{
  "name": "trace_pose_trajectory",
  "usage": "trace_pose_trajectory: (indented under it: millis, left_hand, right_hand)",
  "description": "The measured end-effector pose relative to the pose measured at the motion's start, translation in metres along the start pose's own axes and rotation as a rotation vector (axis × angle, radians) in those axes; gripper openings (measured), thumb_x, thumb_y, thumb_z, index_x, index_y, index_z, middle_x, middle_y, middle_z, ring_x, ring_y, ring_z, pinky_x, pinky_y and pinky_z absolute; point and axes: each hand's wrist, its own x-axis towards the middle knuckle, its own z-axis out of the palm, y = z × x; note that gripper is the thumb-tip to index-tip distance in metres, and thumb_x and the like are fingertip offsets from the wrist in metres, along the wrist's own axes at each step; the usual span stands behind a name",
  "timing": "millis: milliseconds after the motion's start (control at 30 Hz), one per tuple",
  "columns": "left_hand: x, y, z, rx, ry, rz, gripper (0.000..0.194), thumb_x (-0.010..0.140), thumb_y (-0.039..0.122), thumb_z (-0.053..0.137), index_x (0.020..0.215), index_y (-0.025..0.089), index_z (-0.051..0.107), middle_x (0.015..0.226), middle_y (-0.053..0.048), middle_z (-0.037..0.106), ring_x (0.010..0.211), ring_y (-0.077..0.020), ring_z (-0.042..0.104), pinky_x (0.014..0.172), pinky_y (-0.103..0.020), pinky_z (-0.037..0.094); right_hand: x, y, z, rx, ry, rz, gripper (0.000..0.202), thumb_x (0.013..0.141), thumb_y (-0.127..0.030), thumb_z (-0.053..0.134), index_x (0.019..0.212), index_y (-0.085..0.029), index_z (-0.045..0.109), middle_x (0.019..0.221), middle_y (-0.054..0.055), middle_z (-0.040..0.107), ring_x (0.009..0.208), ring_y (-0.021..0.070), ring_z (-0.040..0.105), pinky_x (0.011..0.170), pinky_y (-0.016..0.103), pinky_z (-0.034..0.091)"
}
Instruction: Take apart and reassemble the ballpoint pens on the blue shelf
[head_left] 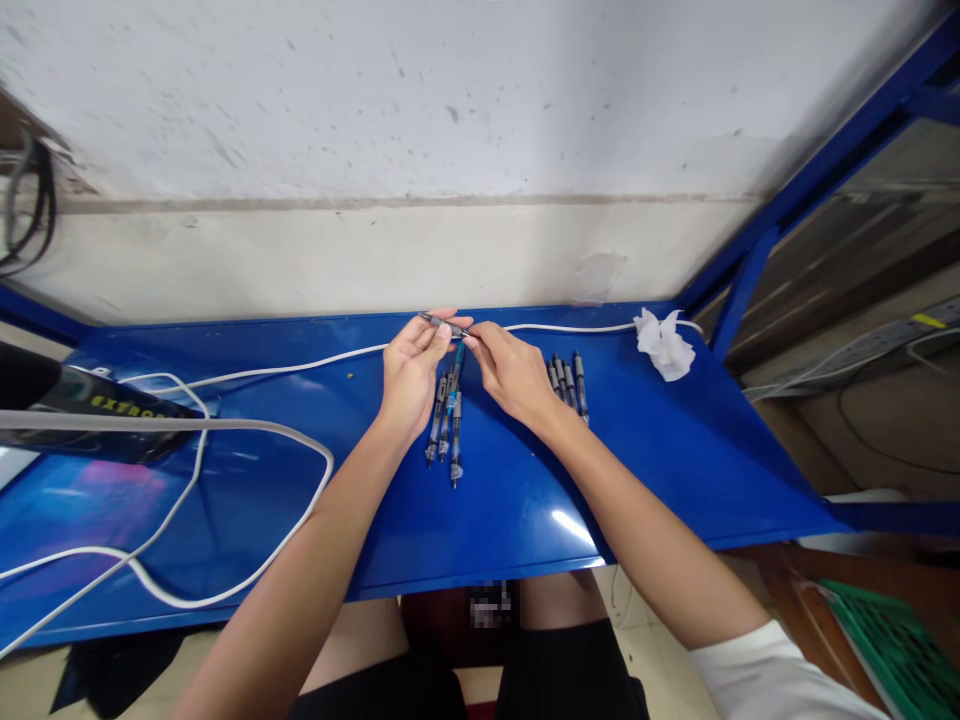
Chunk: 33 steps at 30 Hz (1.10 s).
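My left hand (414, 362) grips a dark grey pen (444, 325) across its fingers, thumb pressed on the barrel. The fingertips of my right hand (514, 368) pinch the pen's right end, near its tip. Below my left hand, several pens (444, 415) with dark grips and clear barrels lie on the blue table (510, 500); a bright blue pen (457, 375) lies among them. To the right of my right hand is a second group of similar dark pens (570, 380), partly hidden by the hand and wrist.
A crumpled white tissue (664, 345) sits at the back right. White cables (300, 430) loop over the left side and along the back edge. A black cylindrical object (82, 400) with yellow lettering is at the far left. Blue frame bars (742, 290) rise on the right.
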Motion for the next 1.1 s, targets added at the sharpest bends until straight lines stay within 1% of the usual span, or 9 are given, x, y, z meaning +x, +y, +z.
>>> trace_pose_trajectory:
  millis: [200, 367, 533, 600, 700, 767, 900, 967, 1100]
  left_hand:
    - [0.0, 0.002, 0.001, -0.012, -0.017, 0.014, 0.023, 0.098, 0.034, 0.084, 0.117, 0.021, 0.08, 0.121, -0.01, 0.084, 0.114, -0.0229, 0.078, 0.103, -0.034, 0.059]
    - [0.003, 0.001, 0.0, -0.086, 0.022, 0.007, 0.028, 0.094, 0.034, 0.088, 0.116, 0.02, 0.078, 0.119, -0.01, 0.083, 0.113, -0.0227, 0.078, 0.1, -0.033, 0.059]
    - [0.005, -0.002, 0.0, -0.121, 0.047, 0.002, 0.025, 0.092, 0.035, 0.091, 0.108, 0.021, 0.078, 0.111, -0.006, 0.082, 0.104, -0.0175, 0.077, 0.093, -0.027, 0.059]
    - [0.005, -0.003, 0.0, -0.116, 0.026, 0.023, 0.025, 0.093, 0.035, 0.091, 0.109, 0.021, 0.077, 0.108, -0.006, 0.081, 0.102, -0.0174, 0.077, 0.093, -0.028, 0.06]
    - [0.005, -0.003, 0.001, -0.117, 0.021, 0.042, 0.025, 0.093, 0.036, 0.09, 0.109, 0.021, 0.077, 0.107, -0.006, 0.081, 0.102, -0.0182, 0.077, 0.094, -0.029, 0.061]
    - [0.006, -0.002, 0.0, -0.119, 0.038, 0.046, 0.025, 0.093, 0.035, 0.091, 0.109, 0.021, 0.077, 0.109, -0.007, 0.081, 0.103, -0.0182, 0.077, 0.095, -0.03, 0.061]
    - [0.006, -0.001, 0.0, -0.09, 0.072, 0.06, 0.025, 0.094, 0.037, 0.09, 0.106, 0.021, 0.076, 0.11, -0.007, 0.082, 0.103, -0.018, 0.077, 0.097, -0.03, 0.06]
    - [0.006, -0.001, 0.0, -0.078, 0.068, 0.067, 0.024, 0.095, 0.039, 0.089, 0.105, 0.021, 0.076, 0.11, -0.006, 0.081, 0.102, -0.018, 0.077, 0.097, -0.031, 0.06]
    - [0.005, -0.002, 0.001, -0.074, 0.053, 0.075, 0.022, 0.095, 0.037, 0.088, 0.105, 0.021, 0.076, 0.109, -0.006, 0.082, 0.104, -0.0182, 0.078, 0.099, -0.031, 0.059]
  right_hand:
    - [0.003, 0.001, 0.002, 0.199, -0.008, 0.04, 0.039, 0.121, -0.048, 0.037, 0.112, -0.024, 0.068, 0.091, 0.001, 0.074, 0.077, 0.0185, 0.067, 0.073, 0.029, 0.044]
    - [0.004, -0.003, 0.001, 0.369, 0.082, 0.093, 0.039, 0.112, -0.061, 0.055, 0.117, -0.024, 0.067, 0.092, 0.0, 0.074, 0.075, 0.0182, 0.064, 0.073, 0.03, 0.046]
    - [0.007, -0.002, 0.002, 0.494, 0.14, 0.108, 0.051, 0.113, -0.064, 0.051, 0.09, -0.021, 0.068, 0.08, -0.001, 0.066, 0.072, 0.0153, 0.058, 0.072, 0.029, 0.043]
    - [0.009, 0.0, 0.004, 0.602, 0.117, 0.179, 0.057, 0.111, -0.069, 0.052, 0.081, -0.021, 0.064, 0.073, -0.002, 0.061, 0.068, 0.0148, 0.055, 0.067, 0.029, 0.041]
    - [0.012, 0.002, 0.007, 0.819, 0.029, 0.272, 0.058, 0.106, -0.074, 0.057, 0.08, -0.022, 0.063, 0.069, -0.003, 0.057, 0.06, 0.0133, 0.048, 0.059, 0.028, 0.037]
    - [0.012, 0.001, 0.007, 0.892, 0.046, 0.281, 0.053, 0.104, -0.071, 0.064, 0.085, -0.022, 0.066, 0.07, -0.004, 0.057, 0.06, 0.0122, 0.047, 0.059, 0.027, 0.037]
    - [0.01, -0.006, 0.002, 0.866, 0.163, 0.224, 0.041, 0.098, -0.062, 0.079, 0.095, -0.021, 0.073, 0.078, -0.002, 0.065, 0.068, 0.0122, 0.053, 0.064, 0.026, 0.041]
    - [0.01, -0.007, 0.0, 0.944, 0.138, 0.271, 0.043, 0.097, -0.062, 0.079, 0.087, -0.021, 0.071, 0.072, -0.003, 0.06, 0.062, 0.0107, 0.047, 0.057, 0.025, 0.036]
    - [0.013, -0.008, -0.002, 1.271, 0.019, 0.451, 0.049, 0.088, -0.06, 0.089, 0.075, -0.021, 0.063, 0.064, -0.007, 0.049, 0.051, 0.0069, 0.03, 0.046, 0.024, 0.024]
